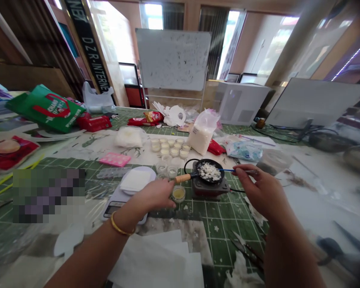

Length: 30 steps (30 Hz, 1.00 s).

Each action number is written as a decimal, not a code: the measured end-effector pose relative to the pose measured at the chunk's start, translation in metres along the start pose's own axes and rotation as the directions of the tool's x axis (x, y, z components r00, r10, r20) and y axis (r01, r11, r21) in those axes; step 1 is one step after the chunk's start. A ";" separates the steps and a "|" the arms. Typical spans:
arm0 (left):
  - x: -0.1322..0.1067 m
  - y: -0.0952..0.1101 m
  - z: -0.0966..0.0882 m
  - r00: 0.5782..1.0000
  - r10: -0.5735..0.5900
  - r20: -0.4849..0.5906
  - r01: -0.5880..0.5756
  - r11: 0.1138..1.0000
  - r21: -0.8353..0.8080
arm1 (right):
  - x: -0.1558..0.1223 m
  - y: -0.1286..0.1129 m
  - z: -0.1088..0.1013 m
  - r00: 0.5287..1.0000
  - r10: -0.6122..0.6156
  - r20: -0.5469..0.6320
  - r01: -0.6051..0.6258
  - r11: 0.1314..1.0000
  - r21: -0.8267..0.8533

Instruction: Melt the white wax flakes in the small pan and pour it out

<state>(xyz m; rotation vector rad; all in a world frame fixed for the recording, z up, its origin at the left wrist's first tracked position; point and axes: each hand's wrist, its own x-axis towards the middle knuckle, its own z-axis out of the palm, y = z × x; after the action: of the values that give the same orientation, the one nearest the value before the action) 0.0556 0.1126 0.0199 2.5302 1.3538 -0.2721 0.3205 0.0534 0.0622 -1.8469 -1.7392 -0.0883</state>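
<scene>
On a burner [210, 189], black pan [216, 180] of white flakes [209, 171]

My frying pan [209, 171] sits on a hot plate [210, 189] on the cutting mat [219, 228]. A kitchen scale [120, 200] lies to its left, with a small jar [179, 194] between them. Behind stand grouped glass jars [169, 147], a powder bag [201, 135] to their right.

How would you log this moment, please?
left hand: wooden handle of black pan | right hand: blue stirrer | white flakes in pan | hot plate beneath
</scene>
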 end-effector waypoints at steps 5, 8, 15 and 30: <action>0.013 0.014 0.013 1.000 -0.009 0.019 0.008 0.999 0.051 | 0.000 -0.003 0.003 0.995 -0.052 0.086 0.050 0.999 0.017; 0.015 0.019 0.015 1.000 -0.008 0.011 0.007 0.998 0.064 | 0.002 -0.004 0.006 0.999 -0.027 0.036 0.027 0.999 0.023; 0.022 0.022 0.018 1.000 -0.019 -0.012 0.020 0.997 0.069 | 0.003 -0.003 0.012 0.996 -0.057 0.068 0.055 0.998 0.019; 0.008 -0.030 -0.032 0.969 -0.218 -0.116 0.228 0.970 0.086 | 0.008 0.003 0.016 0.990 -0.034 0.134 0.036 0.999 -0.011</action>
<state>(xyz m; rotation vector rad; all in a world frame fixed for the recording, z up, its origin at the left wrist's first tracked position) 0.0365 0.1448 0.0441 2.5024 1.7109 -0.2564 0.3192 0.0674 0.0515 -1.8700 -1.8669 0.0109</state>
